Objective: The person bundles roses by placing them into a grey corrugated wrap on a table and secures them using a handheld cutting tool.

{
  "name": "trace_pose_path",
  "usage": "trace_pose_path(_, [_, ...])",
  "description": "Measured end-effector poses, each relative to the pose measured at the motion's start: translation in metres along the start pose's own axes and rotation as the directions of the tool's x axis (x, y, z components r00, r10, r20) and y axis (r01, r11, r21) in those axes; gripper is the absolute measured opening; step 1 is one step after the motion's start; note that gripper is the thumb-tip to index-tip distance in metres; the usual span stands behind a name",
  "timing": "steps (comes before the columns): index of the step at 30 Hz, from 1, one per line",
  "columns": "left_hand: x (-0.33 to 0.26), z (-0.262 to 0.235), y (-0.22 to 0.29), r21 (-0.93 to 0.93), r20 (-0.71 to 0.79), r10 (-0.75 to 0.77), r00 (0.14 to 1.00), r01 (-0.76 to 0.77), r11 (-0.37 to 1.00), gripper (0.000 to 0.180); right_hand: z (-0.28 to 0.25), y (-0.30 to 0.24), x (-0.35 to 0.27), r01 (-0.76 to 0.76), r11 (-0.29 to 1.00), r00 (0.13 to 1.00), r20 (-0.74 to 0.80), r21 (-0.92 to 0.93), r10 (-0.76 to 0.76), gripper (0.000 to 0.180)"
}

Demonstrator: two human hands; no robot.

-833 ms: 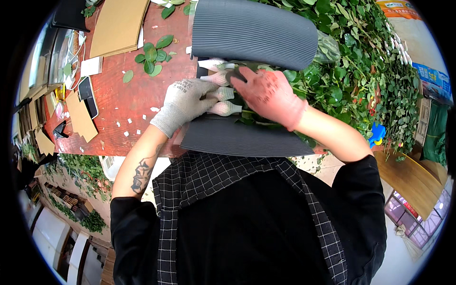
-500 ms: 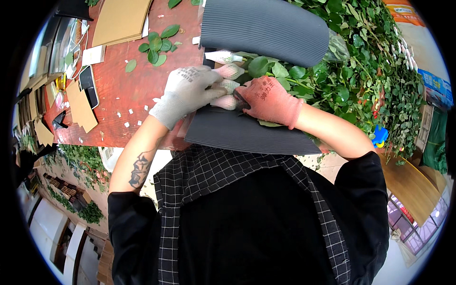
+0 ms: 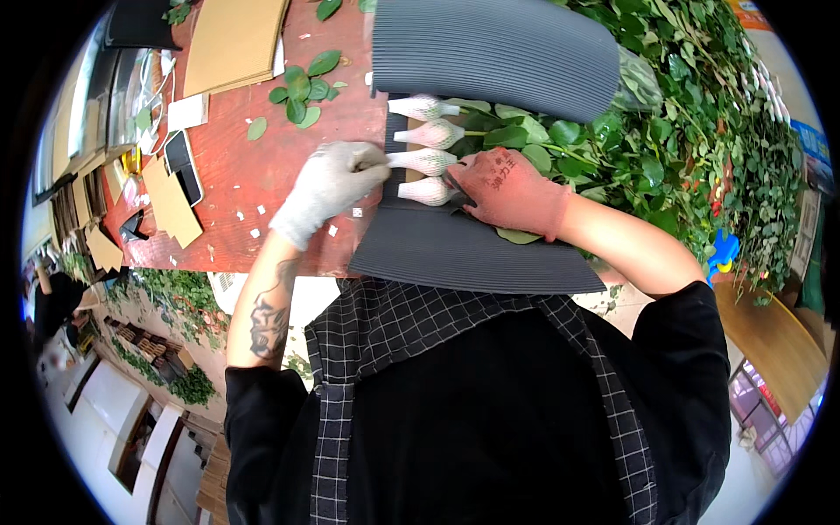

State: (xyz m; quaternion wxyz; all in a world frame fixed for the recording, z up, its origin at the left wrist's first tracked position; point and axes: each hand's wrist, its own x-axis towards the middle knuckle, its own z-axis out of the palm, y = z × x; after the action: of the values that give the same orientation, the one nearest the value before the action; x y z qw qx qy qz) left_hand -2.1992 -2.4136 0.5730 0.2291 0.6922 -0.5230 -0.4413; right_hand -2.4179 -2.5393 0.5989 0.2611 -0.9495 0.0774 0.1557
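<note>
Several rosebuds in pale mesh sleeves (image 3: 429, 134) lie in a row, pink and whitish, on a dark grey ribbed sheet (image 3: 477, 254). Their green stems and leaves run off to the right. My left hand (image 3: 337, 184), in a whitish glove, has its thumb and fingers pinched at the pointed left tip of the third sleeved rosebud (image 3: 424, 161). My right hand (image 3: 512, 188), in a red glove, is closed beside the necks of the lower two buds. Something dark shows at its fingertips, and what it grips is hidden.
Another ribbed grey sheet (image 3: 494, 57) curves over the stems beyond the buds. Piled leafy stems (image 3: 665, 131) cover the right side. Loose leaves (image 3: 302, 87), cardboard sheets (image 3: 232, 44) and a phone (image 3: 182, 166) lie on the red table (image 3: 245, 179). A blue object (image 3: 723, 251) sits at right.
My left hand has drawn back left from over the buds to the third one's tip, uncovering the row. My right hand stays closed by the necks. The whole view has shifted slightly.
</note>
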Motion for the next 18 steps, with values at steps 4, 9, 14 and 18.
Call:
trace_pose_path(4, [0.019,0.009,-0.021,-0.283,-0.184,-0.165,0.969,0.108,0.953,0.015,0.007,0.001,0.001,0.028,1.000,0.998,-0.048,-0.002,-0.028,0.023])
trace_pose_path(9, [-0.005,-0.006,0.014,-0.082,-0.101,-0.104,0.989,0.096,0.992,0.019,0.004,0.000,0.000,-0.042,0.999,0.999,-0.001,-0.018,0.042,0.024])
trace_pose_path(14, [-0.007,0.007,0.018,0.158,0.107,0.174,0.979,-0.190,0.969,0.023,0.009,0.001,0.000,-0.008,0.999,1.000,-0.023,-0.041,0.007,0.026])
trace_pose_path(18, [0.000,0.011,0.001,0.193,0.162,0.376,0.912,-0.403,0.895,0.016,0.014,0.003,-0.004,-0.007,1.000,1.000,-0.029,0.015,0.007,0.025])
